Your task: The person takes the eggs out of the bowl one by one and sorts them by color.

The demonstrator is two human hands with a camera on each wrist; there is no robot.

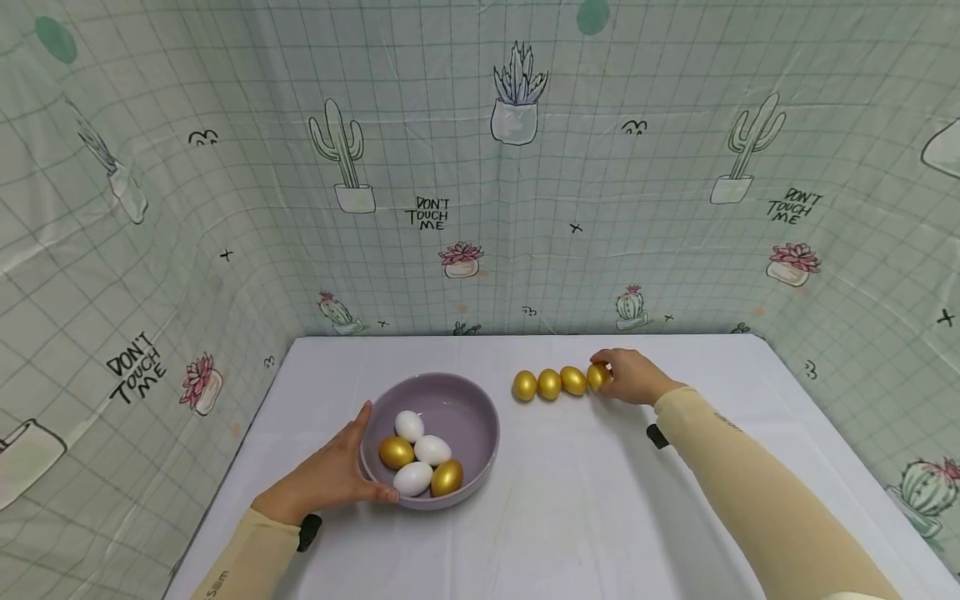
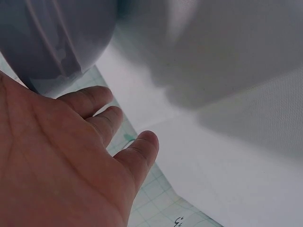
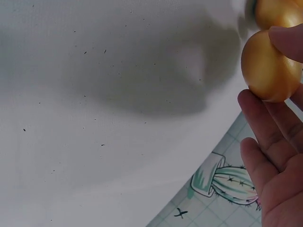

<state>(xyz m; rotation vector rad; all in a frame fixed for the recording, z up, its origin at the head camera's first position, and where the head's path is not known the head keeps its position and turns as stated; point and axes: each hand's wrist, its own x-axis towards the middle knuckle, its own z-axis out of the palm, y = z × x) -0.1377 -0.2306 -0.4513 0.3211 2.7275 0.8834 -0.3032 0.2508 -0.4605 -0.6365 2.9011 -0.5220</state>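
Observation:
My left hand point(image 1: 337, 468) rests spread against the left side of a purple bowl point(image 1: 480, 392), thumb along the near rim. In the left wrist view, the hand's point(image 2: 61, 156) other fingers reach out loosely beside the bowl's outer wall point(image 2: 71, 33). Inside the bowl lie 3 white eggs point(image 1: 432, 451) and 2 golden eggs point(image 1: 396, 452). To the right, my right hand point(image 1: 636, 379) pinches a golden egg point(image 1: 597, 377) at the right end of a row. In the right wrist view, the thumb lies on top of this egg point(image 3: 267, 68), with fingertips below it.
Further golden eggs point(image 1: 549, 384) stand in the row left of the right hand, close together. All this is on a white-covered table point(image 1: 555, 500). Cloth walls point(image 1: 420, 275) with a grid and cactus print rise behind the table and at both sides.

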